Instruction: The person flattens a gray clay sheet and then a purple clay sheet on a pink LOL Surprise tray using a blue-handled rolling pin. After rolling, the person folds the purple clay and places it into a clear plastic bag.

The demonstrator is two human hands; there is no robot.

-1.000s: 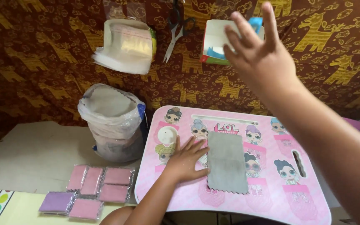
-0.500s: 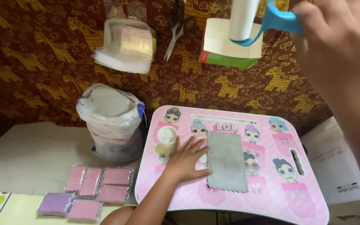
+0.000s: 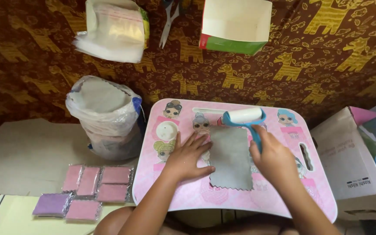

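Observation:
A grey cloth with zigzag edges lies flat on a pink lap table printed with cartoon dolls. My left hand presses flat on the table with its fingertips touching the cloth's left edge. My right hand grips the blue handle of a lint roller. Its white roll rests at the cloth's far edge.
A plastic bag of grey cloths stands left of the table. Wrapped pink and purple packets lie at the lower left. A white and green box, scissors and a pack of clear bags sit behind. A cardboard box is on the right.
My right hand came down from the box at the back with the lint roller and set it at the cloth's far edge. My left hand stayed put.

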